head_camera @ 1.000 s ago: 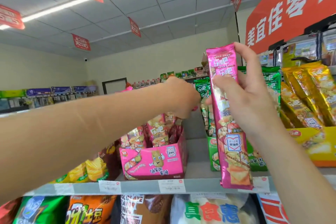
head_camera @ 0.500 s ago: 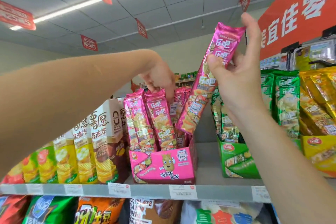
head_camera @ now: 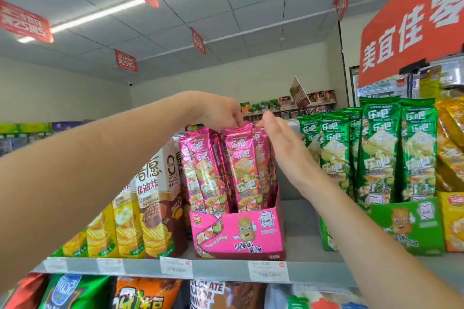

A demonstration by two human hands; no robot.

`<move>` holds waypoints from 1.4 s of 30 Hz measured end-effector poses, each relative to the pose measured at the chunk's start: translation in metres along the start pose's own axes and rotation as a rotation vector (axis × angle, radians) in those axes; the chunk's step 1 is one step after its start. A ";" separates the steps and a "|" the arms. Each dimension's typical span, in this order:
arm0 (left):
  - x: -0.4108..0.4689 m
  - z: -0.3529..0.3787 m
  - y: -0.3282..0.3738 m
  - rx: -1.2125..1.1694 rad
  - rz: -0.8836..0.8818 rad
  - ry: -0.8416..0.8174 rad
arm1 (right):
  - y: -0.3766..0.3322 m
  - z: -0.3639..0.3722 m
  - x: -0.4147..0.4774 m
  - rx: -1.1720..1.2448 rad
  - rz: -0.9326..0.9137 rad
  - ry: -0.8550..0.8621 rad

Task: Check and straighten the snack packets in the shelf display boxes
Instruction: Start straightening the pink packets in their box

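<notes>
the pink packets (head_camera: 241, 165) stand upright in the pink display box (head_camera: 237, 232) on the shelf (head_camera: 140, 267), long axis vertical, their crimped top edges right at the fingertips of both hands. the left hand (head_camera: 221, 113) comes from above and to the left, its fingers (head_camera: 237, 121) pinched on the top seam of a pink packet just behind the front row; which exact packet it holds is hard to tell, as the tops overlap. the right hand (head_camera: 281, 143) is flat and unclenched, holding nothing, its palm lying along the right side of the pink stack with the fingertips at the top edges.

the bulk of each packet lies straight below the fingers, so i judge any straightening has to work down along that vertical axis: the left hand is the one placed to seat or lift, while the right acts as a side guide pressing the row leftward into the box. the green packets (head_camera: 376, 153) in the green display box (head_camera: 406, 226) stand well to the right of the right hand, untouched, and the right hand is the nearer one to them.
</notes>
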State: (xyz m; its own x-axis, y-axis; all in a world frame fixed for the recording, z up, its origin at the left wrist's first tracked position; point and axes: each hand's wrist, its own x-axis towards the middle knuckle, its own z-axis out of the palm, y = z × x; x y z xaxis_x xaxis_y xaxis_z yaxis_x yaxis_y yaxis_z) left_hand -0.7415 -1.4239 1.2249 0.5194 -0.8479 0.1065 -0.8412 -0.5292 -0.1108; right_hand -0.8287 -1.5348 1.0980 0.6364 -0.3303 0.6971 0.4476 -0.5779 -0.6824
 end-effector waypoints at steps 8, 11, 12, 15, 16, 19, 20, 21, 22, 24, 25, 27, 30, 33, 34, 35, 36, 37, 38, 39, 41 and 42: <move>-0.002 0.000 -0.008 -0.042 -0.071 0.018 | -0.009 0.008 -0.010 -0.376 -0.140 0.227; -0.002 0.004 -0.013 -0.080 -0.072 0.095 | -0.007 -0.011 -0.012 -0.312 -0.096 0.176; -0.003 0.005 -0.014 -0.083 -0.072 0.119 | -0.007 -0.015 -0.012 -0.316 -0.077 0.131; -0.002 0.008 -0.016 -0.048 -0.058 0.176 | -0.006 -0.018 -0.010 -0.373 -0.035 0.074; -0.001 0.008 -0.016 -0.024 -0.048 0.195 | -0.007 -0.017 -0.009 -0.425 -0.055 0.096; 0.000 0.011 -0.013 0.063 -0.022 0.254 | -0.017 -0.010 -0.010 -0.722 -0.258 0.174; 0.001 0.012 -0.012 0.090 -0.019 0.264 | -0.018 -0.007 -0.011 -0.831 -0.350 0.180; 0.001 0.013 -0.012 0.115 -0.017 0.266 | -0.019 -0.005 -0.010 -0.929 -0.410 0.166; 0.001 0.013 -0.011 0.137 -0.015 0.265 | -0.020 -0.004 -0.009 -1.020 -0.437 0.139; 0.000 0.015 -0.012 0.151 -0.016 0.256 | -0.023 -0.003 -0.008 -1.147 -0.431 0.091; 0.000 0.015 -0.013 0.148 -0.017 0.249 | -0.023 -0.003 -0.007 -1.179 -0.429 0.090; -0.002 0.015 -0.015 0.137 -0.017 0.243 | -0.027 -0.004 -0.004 -1.224 -0.431 0.104; -0.004 0.015 -0.019 0.098 -0.027 0.232 | -0.037 -0.004 0.004 -1.200 -0.398 0.053; -0.004 0.016 -0.021 0.101 -0.053 0.239 | -0.043 -0.008 0.017 -1.058 -0.316 -0.021; -0.004 0.016 -0.021 0.096 -0.050 0.234 | -0.043 -0.010 0.021 -1.039 -0.291 -0.038; -0.004 0.015 -0.022 0.084 -0.043 0.228 | -0.042 -0.011 0.023 -1.031 -0.283 -0.037; -0.005 0.015 -0.021 0.074 -0.035 0.229 | -0.041 -0.010 0.023 -1.034 -0.295 -0.018; -0.005 0.014 -0.021 0.071 -0.028 0.237 | -0.039 -0.008 0.021 -1.049 -0.327 0.021; -0.005 0.013 -0.019 0.073 -0.022 0.248 | -0.036 -0.006 0.019 -1.069 -0.387 0.070; -0.005 0.012 -0.018 0.078 -0.017 0.259 | -0.033 -0.003 0.017 -1.091 -0.459 0.114; -0.005 0.011 -0.014 0.097 -0.005 0.279 | -0.028 -0.001 0.013 -1.088 -0.547 0.151; -0.005 0.011 -0.013 0.104 0.001 0.292 | -0.026 -0.001 0.012 -1.061 -0.568 0.146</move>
State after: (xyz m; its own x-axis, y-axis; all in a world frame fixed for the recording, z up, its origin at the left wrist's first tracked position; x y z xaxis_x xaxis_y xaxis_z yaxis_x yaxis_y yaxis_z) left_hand -0.7316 -1.4129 1.2149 0.4411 -0.8111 0.3841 -0.8139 -0.5419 -0.2096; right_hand -0.8335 -1.5250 1.1239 0.4092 0.1271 0.9036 -0.1409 -0.9696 0.2002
